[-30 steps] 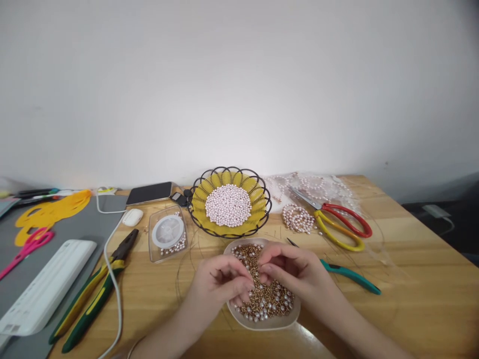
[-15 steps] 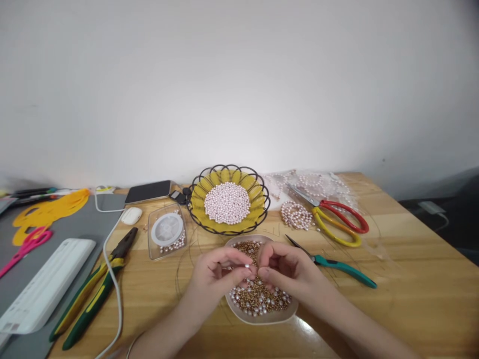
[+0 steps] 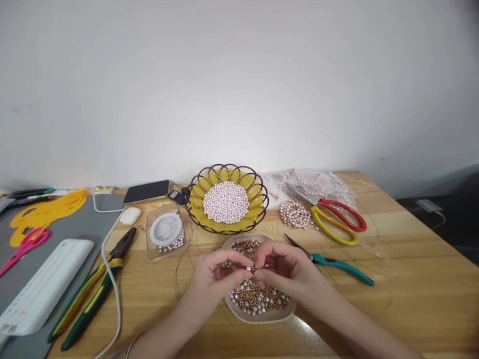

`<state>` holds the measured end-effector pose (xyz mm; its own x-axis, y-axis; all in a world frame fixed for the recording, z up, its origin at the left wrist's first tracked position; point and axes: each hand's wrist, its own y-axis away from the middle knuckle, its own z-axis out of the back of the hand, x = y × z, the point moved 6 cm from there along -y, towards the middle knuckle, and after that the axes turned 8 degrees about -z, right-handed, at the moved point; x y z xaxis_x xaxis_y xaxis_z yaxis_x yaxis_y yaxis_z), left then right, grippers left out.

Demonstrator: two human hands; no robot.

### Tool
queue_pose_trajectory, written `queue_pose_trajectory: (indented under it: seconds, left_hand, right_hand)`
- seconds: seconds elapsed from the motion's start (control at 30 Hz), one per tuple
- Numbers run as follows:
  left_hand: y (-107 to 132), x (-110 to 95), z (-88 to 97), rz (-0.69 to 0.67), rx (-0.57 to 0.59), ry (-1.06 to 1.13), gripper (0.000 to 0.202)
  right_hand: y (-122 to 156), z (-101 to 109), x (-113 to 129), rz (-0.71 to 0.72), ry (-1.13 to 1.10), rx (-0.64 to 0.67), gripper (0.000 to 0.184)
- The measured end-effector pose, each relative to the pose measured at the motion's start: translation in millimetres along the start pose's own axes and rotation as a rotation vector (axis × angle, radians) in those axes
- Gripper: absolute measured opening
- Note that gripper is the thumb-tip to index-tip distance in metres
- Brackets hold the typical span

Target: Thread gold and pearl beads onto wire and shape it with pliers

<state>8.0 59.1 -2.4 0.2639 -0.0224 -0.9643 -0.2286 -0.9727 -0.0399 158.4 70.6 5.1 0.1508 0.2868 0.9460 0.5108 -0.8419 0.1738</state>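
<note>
Both my hands hover together over a shallow white dish (image 3: 239, 315) filled with small gold and white beads. My left hand (image 3: 217, 276) pinches a small white bead (image 3: 248, 269) between thumb and forefinger. My right hand (image 3: 286, 271) is closed in a pinch right against it, fingertips touching the same spot; what it holds is too small to make out. A thin wire loops on the wooden table (image 3: 411, 279) around the dish.
Behind the dish stands a black wire basket (image 3: 227, 199) with a yellow liner and white pearls. Teal pliers (image 3: 337, 264), red-yellow scissors (image 3: 333, 217) and pearl strands (image 3: 294, 214) lie right. Left: a thread spool box (image 3: 165, 230), green pliers (image 3: 93, 289), a white cable, phone (image 3: 147, 191).
My hands have lifted slightly off the beads and drawn together, and a white bead now shows in my left fingertips. The view has shifted a little.
</note>
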Motion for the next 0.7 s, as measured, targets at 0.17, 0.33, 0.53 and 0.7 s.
queue_pose_trajectory:
  seconds: [0.17, 0.33, 0.53, 0.7]
  left_hand:
    - [1.0, 0.1, 0.3, 0.012, -0.008, -0.032, 0.014]
    - [1.6, -1.5, -0.6, 0.031, -0.003, -0.056, 0.013]
    - [1.4, -2.8, -0.3, 0.031, -0.003, -0.099, 0.014]
    - [2.2, -3.9, 0.6, 0.01, -0.013, -0.159, 0.01]
  right_hand:
    - [3.7, -0.6, 1.5, 0.027, -0.027, 0.004, 0.012]
    - [7.2, -1.2, 3.5, 0.05, -0.05, 0.013, 0.013]
    - [7.5, -2.3, 3.5, 0.065, -0.056, 0.016, 0.017]
    - [8.0, -2.9, 1.6, 0.057, -0.042, 0.025, 0.018]
